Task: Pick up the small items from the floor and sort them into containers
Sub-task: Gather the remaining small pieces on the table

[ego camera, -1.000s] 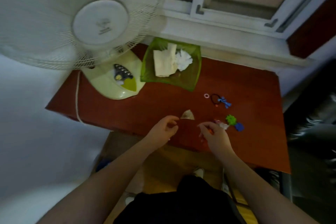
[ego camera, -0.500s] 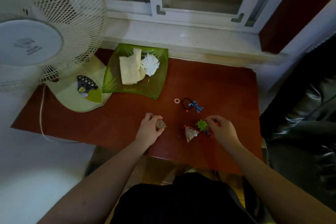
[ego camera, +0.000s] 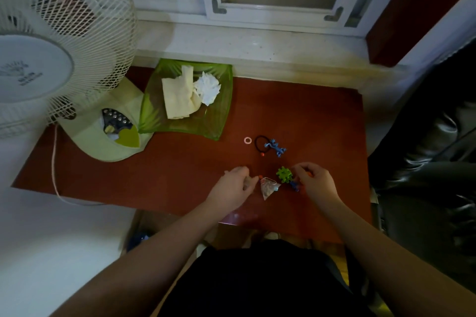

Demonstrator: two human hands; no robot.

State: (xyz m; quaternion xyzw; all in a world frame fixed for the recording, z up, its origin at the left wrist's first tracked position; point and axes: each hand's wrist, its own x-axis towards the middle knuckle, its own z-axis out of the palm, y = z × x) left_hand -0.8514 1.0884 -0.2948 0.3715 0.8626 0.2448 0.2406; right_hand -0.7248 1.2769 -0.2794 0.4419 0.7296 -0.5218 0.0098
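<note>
A white desk fan (ego camera: 33, 69) stands far out beyond and to the left of the left hand (ego camera: 231, 190), its pale green base (ego camera: 98, 141) resting on the red-brown table (ego camera: 167, 183) under both hands. Its pale cord (ego camera: 54, 175) trails off the table edge, left of that hand. Ahead of the hands runs a stone sill (ego camera: 257, 49) below a white window frame (ego camera: 278, 13). Right of the right hand (ego camera: 316, 185) sits black glossy upholstery (ego camera: 425, 162)
</note>
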